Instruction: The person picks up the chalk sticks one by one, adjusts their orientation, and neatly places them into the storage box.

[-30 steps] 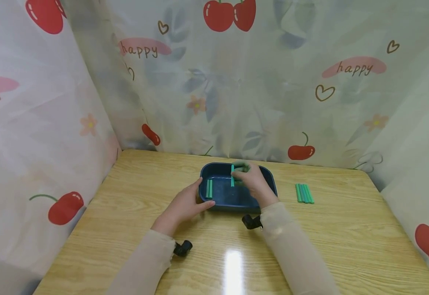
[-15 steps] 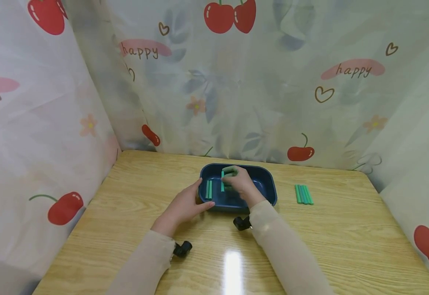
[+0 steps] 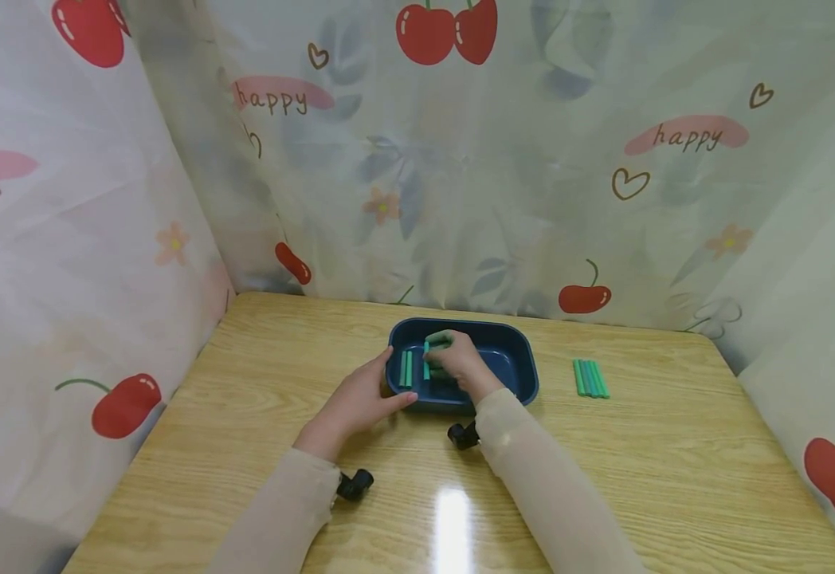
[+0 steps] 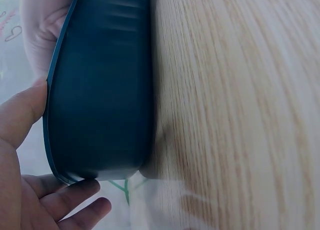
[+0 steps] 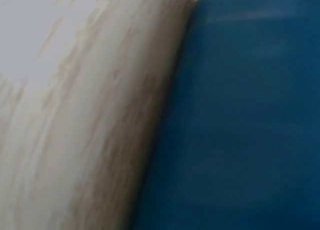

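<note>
In the head view a dark blue rectangular tray (image 3: pixel 509 363) stands on the table. My left hand (image 3: pixel 358 396) holds its left end; in the left wrist view the thumb (image 4: pixel 25 112) is on the rim and the fingers reach round the end. Inside the tray, my right hand (image 3: pixel 463 364) pinches a thin green stick (image 3: pixel 427 362) held lengthwise away from me. To its left, two similar green sticks (image 3: pixel 406 369) lie side by side in the tray. The right wrist view shows only the tray's blurred outer wall (image 5: pixel 240 120), with no fingers clearly visible.
Several green sticks (image 3: pixel 591 378) lie side by side on the wooden table (image 3: pixel 676 446), right of the tray. A patterned curtain (image 3: pixel 460 183) stands behind the table and along both sides.
My right hand has moved left within the tray, carrying the green stick closer to the two lying there. The left hand and the tray stay where they were.
</note>
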Tool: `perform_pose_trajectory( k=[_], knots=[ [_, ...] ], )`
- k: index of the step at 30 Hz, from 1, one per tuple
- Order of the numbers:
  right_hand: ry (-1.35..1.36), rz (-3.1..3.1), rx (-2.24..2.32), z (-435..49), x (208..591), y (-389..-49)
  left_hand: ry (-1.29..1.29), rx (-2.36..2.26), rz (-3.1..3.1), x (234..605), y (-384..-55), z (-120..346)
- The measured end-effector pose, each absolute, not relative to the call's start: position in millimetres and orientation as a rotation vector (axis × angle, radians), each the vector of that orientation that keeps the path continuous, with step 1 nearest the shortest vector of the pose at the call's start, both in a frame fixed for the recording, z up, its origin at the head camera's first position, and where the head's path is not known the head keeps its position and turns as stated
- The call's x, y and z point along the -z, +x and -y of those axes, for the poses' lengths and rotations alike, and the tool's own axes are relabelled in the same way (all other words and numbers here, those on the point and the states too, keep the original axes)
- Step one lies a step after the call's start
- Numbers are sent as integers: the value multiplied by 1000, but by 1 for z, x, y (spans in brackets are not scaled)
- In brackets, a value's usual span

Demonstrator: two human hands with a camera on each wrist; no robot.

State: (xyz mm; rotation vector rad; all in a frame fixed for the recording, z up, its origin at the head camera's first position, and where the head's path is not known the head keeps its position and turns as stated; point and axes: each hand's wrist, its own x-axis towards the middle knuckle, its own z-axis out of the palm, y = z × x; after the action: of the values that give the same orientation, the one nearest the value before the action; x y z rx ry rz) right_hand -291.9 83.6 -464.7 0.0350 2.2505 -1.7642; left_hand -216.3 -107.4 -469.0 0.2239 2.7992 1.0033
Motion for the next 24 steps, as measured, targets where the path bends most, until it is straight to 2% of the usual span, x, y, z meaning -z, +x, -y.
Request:
perform_pose_trajectory(
  k=[24],
  knots=[
    [116, -2330, 1578, -72, 471, -298, 217, -1016, -2800, 470, -216, 108]
  ],
)
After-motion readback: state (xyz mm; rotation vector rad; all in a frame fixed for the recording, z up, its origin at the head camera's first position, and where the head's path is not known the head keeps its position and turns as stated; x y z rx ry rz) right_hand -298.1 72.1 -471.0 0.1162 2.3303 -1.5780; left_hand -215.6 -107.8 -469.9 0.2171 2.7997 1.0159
